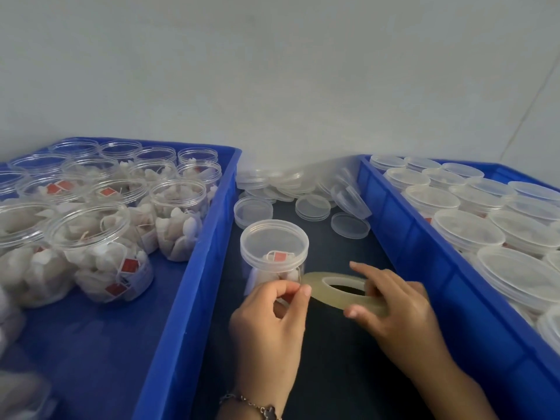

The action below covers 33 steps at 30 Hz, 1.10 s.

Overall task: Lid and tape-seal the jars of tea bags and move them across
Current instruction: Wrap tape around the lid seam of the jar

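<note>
Lidded clear jar (274, 256) shows white tea bags, red tags.

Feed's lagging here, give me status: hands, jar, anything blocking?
Right hand grips yellowish translucent tape roll. Left hand pinches at its free end. Clear lidded plastic jar of tea bags on dark table, apparently untaped. Nothing blocking.

Pale wall (272, 71) behind — bracelet (251, 409) at bottom edge.

The two bins (194, 247) are bright blue, the table (333, 256) is dark, the jars (274, 253) and lids (312, 207) are clear, the tags (129, 266) are red, and the tape (342, 291) is pale yellowish.
</note>
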Tool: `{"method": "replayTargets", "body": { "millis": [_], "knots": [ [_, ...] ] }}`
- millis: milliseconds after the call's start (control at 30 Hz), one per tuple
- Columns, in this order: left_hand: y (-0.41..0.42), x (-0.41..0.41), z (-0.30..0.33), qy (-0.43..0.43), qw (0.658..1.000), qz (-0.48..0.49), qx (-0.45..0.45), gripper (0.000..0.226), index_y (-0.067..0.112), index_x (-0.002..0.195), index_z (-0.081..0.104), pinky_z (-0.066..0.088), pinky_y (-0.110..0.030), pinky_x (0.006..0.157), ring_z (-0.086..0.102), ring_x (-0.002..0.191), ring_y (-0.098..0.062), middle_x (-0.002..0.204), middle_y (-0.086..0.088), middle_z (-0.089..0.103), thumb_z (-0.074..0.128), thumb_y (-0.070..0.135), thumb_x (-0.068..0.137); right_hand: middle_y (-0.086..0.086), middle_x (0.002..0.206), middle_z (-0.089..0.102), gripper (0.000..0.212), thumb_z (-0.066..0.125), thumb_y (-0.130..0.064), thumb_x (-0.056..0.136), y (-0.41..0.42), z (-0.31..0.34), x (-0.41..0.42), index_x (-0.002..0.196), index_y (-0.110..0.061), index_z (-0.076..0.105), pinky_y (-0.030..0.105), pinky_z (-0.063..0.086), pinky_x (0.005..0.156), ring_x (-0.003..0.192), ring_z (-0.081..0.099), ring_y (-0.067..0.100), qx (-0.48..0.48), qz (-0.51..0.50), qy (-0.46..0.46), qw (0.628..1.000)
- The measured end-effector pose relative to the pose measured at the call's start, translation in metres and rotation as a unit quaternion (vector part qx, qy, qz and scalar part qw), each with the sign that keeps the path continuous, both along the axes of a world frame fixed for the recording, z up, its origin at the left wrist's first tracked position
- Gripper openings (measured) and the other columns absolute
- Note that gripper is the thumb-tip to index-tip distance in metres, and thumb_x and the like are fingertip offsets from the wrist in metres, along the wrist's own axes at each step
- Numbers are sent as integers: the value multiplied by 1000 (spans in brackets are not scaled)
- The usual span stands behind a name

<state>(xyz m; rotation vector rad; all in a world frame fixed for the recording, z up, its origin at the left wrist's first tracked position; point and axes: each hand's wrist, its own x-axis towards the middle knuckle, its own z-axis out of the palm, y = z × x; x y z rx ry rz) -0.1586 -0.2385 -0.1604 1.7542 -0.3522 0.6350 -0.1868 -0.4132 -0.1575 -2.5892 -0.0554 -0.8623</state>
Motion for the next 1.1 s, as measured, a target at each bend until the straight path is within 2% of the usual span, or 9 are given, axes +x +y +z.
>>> {"method": "replayTargets", "body": {
  "millis": [67,167,267,367,467,600,767,867,1100],
  "knots": [
    [0,0,-1,-11,1000,6,12,34,22,80,70,50,-11,53,62,56,-3,67,11,65,53,51,77,-32,79,47,58,43,-76,75,1,1,-1,115,-39,61,25,31,77,79,48,-5,-21,11,36,999],
    [-1,1,-2,-40,998,15,42,29,19,81,67,46,-8,52,59,57,0,70,11,63,52,44,82,-31,72,52,50,41,-76,69,2,4,-3,87,-40,70,30,30,77,80,50,-5,-6,12,62,998],
    [-1,2,0,-70,995,50,55,22,15,79,59,39,-1,53,55,66,5,74,13,53,51,34,87,-26,72,53,45,44,-72,68,5,6,-2,77,-33,65,30,26,82,83,49,-4,10,-9,32,999],
    [-3,1,4,-92,991,82,44,16,23,80,47,38,1,54,51,75,10,78,21,41,50,33,92,-25,78,52,41,46,-65,73,10,7,-4,78,-28,63,28,22,83,82,43,-3,-10,-32,-23,999],
    [-3,3,5,-89,987,124,48,11,28,82,39,34,-8,45,46,59,1,80,25,36,43,33,90,-17,80,57,40,49,-61,75,13,6,-5,79,-24,65,31,22,85,87,44,2,-31,-59,-67,996],
    [-1,6,1,-56,983,176,23,14,26,80,40,28,-12,57,41,63,-2,75,18,37,52,25,88,-8,79,63,46,48,-61,76,11,7,0,79,-20,68,36,25,83,84,57,17,-56,-117,-89,988],
    [0,13,-2,-38,981,188,10,13,22,79,48,32,-19,62,45,70,-15,77,12,42,50,30,89,-3,76,64,54,44,-64,78,11,10,11,79,-16,69,38,27,83,84,60,25,-47,-176,-95,979],
    [1,18,-3,-8,983,182,-31,16,23,81,46,31,-15,65,46,72,-13,77,18,43,58,20,91,0,77,66,56,44,-64,79,13,18,21,79,-14,70,42,30,84,84,61,27,-76,-175,-110,976],
    [2,17,-5,-14,982,185,-37,14,25,82,44,31,-12,64,45,73,2,79,21,42,45,37,89,3,78,67,59,45,-63,77,17,20,27,80,-10,70,47,34,84,86,62,30,-68,-172,-128,974]
  ]
}}
